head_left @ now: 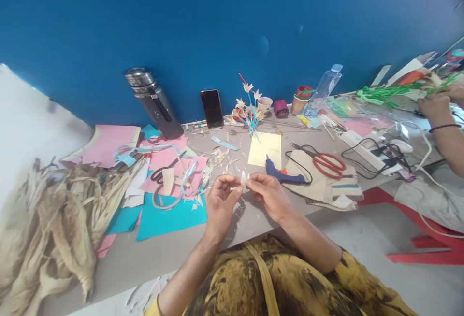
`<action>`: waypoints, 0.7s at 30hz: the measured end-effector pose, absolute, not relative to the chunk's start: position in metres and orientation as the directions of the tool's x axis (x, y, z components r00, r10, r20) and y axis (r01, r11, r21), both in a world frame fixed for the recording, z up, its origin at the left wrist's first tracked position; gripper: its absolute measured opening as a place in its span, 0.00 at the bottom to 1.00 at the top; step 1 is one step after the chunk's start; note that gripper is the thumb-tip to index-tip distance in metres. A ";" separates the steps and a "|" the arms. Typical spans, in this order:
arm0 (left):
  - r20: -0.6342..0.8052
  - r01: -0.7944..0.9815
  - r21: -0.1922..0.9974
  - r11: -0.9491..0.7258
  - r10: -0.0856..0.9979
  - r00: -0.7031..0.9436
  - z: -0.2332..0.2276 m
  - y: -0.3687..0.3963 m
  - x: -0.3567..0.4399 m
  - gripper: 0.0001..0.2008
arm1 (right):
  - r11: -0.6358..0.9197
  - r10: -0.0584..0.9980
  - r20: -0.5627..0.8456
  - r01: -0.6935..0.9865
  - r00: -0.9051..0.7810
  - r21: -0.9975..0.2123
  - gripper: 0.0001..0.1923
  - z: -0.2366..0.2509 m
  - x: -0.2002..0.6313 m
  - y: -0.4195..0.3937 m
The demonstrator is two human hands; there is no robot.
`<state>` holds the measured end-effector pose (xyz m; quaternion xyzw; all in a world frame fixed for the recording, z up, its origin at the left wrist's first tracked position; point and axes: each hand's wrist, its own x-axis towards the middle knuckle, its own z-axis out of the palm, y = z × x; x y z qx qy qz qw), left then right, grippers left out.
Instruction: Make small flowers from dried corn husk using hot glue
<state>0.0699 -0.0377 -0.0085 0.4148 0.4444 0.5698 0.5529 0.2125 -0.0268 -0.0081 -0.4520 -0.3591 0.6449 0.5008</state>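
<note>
Between the fingertips of both hands is a small pale flower-like piece (244,179) with pointed petals, much like dried corn husk. My left hand (222,202) pinches it from the left, and my right hand (268,195) pinches it from the right. Just beyond my right hand, a blue glue gun (286,176) lies with its nozzle on a pale yellow sheet (256,154). Farther back stands a bunch of finished-looking pale flowers (248,87) on blue stems. Dried corn husks (68,214) are heaped at the left end of the table.
Red-handled scissors (329,165) rest on a folded cloth (319,195). Dark scissors (158,176) and tape rolls lie on coloured paper (170,217). Against the wall are a flask (155,103), a phone (212,108) and a bottle (322,91). Another person's hand (437,110) works far right, past a power strip (369,151).
</note>
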 end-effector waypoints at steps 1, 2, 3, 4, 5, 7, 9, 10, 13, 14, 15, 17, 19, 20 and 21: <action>-0.012 -0.243 0.970 -0.003 0.998 -0.061 -0.007 -0.038 0.070 0.13 | -0.234 0.972 -0.218 -0.316 -0.085 -0.920 0.16 -0.008 0.212 -0.027; -0.013 -0.218 0.976 -0.005 0.997 -0.078 -0.005 -0.037 0.071 0.13 | -0.226 0.974 -0.212 -0.309 -0.079 -0.924 0.17 -0.008 0.211 -0.027; -0.019 -0.193 0.981 0.000 0.995 -0.096 -0.003 -0.037 0.071 0.14 | -0.219 0.976 -0.207 -0.302 -0.071 -0.928 0.17 -0.008 0.210 -0.027; -0.028 -0.174 0.985 0.008 0.993 -0.112 -0.001 -0.037 0.072 0.14 | -0.214 0.977 -0.205 -0.297 -0.062 -0.930 0.18 -0.008 0.209 -0.027; -0.038 -0.163 0.986 0.018 0.991 -0.125 -0.001 -0.037 0.072 0.15 | -0.210 0.978 -0.203 -0.294 -0.054 -0.932 0.18 -0.008 0.208 -0.028; -0.056 -0.157 0.987 0.034 0.989 -0.136 0.000 -0.036 0.073 0.16 | -0.205 0.978 -0.202 -0.295 -0.042 -0.933 0.18 -0.007 0.207 -0.028; -0.061 -0.154 0.987 0.040 0.989 -0.134 0.000 -0.035 0.073 0.16 | -0.212 0.977 -0.208 -0.309 -0.045 -0.927 0.18 -0.007 0.207 -0.029; -0.059 -0.153 0.987 0.039 0.990 -0.131 -0.001 -0.035 0.073 0.15 | -0.221 0.975 -0.216 -0.321 -0.051 -0.921 0.18 -0.007 0.207 -0.029; -0.048 -0.152 0.988 0.028 0.991 -0.128 -0.003 -0.035 0.072 0.13 | -0.250 0.968 -0.242 -0.348 -0.069 -0.903 0.18 -0.008 0.209 -0.027; -0.050 -0.152 0.988 0.030 0.991 -0.127 -0.003 -0.035 0.072 0.13 | -0.247 0.969 -0.238 -0.343 -0.069 -0.906 0.17 -0.009 0.210 -0.027; -0.053 -0.152 0.988 0.033 0.991 -0.125 -0.004 -0.035 0.072 0.13 | -0.238 0.971 -0.230 -0.331 -0.065 -0.913 0.17 -0.009 0.211 -0.026; -0.060 -0.152 0.988 0.042 0.991 -0.119 -0.004 -0.035 0.072 0.13 | -0.211 0.977 -0.207 -0.302 -0.044 -0.930 0.15 -0.010 0.211 -0.025; -0.069 -0.159 0.986 0.050 0.991 -0.119 -0.004 -0.035 0.072 0.13 | -0.202 0.978 -0.208 -0.290 -0.009 -0.936 0.14 -0.010 0.209 -0.026; -0.074 -0.162 0.985 0.054 0.990 -0.121 -0.004 -0.035 0.072 0.13 | -0.207 0.976 -0.219 -0.296 0.009 -0.932 0.14 -0.010 0.208 -0.026; -0.080 -0.163 0.985 0.059 0.989 -0.124 -0.004 -0.035 0.072 0.13 | -0.213 0.972 -0.232 -0.308 0.024 -0.927 0.14 -0.009 0.207 -0.026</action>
